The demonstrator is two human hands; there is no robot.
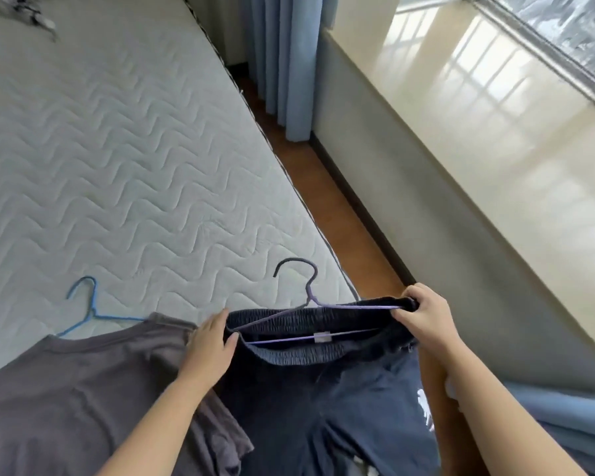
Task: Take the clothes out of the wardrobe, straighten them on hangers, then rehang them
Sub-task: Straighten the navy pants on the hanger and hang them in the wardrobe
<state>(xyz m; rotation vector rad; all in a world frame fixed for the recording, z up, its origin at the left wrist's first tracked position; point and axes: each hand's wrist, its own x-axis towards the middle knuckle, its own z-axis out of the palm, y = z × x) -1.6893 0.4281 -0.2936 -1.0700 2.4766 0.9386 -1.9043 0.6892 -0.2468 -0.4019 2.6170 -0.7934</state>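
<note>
Right now the navy sweatpants (358,407) hang off the near corner of the mattress (134,149), their elastic waistband stretched wide over a purple wire hanger (310,297) whose hook lies on the mattress edge. The right hand (423,314) is closed round the waistband's right end together with the hanger's tip. The left hand (210,341) holds the other end between thumb and fairly flat fingers, which looks the weaker grip. If it slackens, the elastic will likely spring back and slide off that hanger arm, and the sweatpants could drop to the floor (323,201) beside the mattress. Too hard a stretch might instead bend the thin wire. The left hand also sits against a grey T-shirt (83,389) lying on a blue hanger (90,304) on the mattress' near side. A careless lift could drag it askew.
</note>
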